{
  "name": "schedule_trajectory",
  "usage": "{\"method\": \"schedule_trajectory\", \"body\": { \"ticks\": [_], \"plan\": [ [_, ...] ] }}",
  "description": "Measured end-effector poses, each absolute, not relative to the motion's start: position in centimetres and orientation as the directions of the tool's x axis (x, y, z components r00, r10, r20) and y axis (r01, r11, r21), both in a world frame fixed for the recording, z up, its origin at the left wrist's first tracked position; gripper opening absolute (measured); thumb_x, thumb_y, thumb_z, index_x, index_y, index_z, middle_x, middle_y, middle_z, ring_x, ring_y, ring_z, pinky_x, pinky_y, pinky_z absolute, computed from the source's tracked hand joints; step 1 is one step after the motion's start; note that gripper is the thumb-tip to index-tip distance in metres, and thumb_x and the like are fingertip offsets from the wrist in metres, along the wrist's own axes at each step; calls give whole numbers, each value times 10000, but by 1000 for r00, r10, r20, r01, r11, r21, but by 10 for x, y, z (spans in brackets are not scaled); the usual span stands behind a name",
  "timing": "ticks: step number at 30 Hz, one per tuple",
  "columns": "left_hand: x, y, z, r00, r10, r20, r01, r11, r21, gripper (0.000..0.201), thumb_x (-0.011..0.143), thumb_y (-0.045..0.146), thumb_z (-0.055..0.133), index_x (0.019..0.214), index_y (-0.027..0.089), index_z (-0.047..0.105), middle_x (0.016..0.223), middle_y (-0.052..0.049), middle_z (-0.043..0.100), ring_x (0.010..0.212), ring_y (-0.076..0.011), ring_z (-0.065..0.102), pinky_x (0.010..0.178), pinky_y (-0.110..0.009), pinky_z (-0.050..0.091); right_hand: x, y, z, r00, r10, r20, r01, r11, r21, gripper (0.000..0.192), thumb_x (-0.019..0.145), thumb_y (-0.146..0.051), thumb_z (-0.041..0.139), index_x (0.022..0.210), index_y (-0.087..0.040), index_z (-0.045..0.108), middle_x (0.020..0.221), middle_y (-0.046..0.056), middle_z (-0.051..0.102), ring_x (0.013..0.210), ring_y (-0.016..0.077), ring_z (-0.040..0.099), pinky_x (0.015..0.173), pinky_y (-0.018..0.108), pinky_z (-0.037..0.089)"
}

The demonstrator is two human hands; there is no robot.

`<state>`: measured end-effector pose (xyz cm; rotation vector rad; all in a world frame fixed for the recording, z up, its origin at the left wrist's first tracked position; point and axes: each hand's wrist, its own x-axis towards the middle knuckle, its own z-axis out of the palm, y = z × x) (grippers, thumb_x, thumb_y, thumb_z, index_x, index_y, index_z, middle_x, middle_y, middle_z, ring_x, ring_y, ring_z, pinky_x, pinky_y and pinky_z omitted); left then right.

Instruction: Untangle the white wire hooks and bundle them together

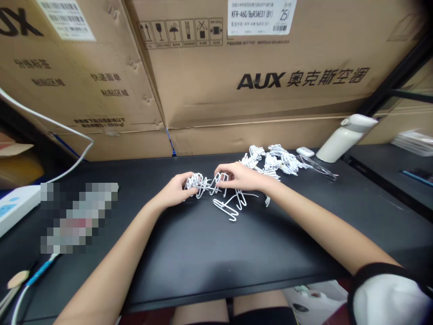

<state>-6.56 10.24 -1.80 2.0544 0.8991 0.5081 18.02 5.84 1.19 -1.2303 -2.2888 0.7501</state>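
Left hand (175, 188) curls around gathered white hooks (198, 183), right hand (241, 177) pinches more, loose hooks (226, 207) remain on its near side, and apparently finished bundles (284, 160) lie beyond.

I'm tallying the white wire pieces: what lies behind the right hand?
Behind the right hand, bundles of white wire pieces lie on the black table, in front of a cardboard box. Whatever the hand covers is hidden, so more there can't be ruled out.

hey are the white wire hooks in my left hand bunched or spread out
Bunched: the white wire hooks cluster tightly in the left hand's grip.
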Motion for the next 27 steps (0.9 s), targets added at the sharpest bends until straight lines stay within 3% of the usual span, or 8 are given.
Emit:
{"method": "schedule_trajectory", "body": {
  "ticks": [27],
  "plan": [
    [-65,102,-19,612,786,87,487,-462,741,173,760,298,579,871,165,578,741,6,569,667,-139,515,611,-236,415,186,61,15,-457,880,130,662,434,-611,239,794,-329,604,963,-159,598,694,0,621,617,132,556,577,234,395]
  ]
}}
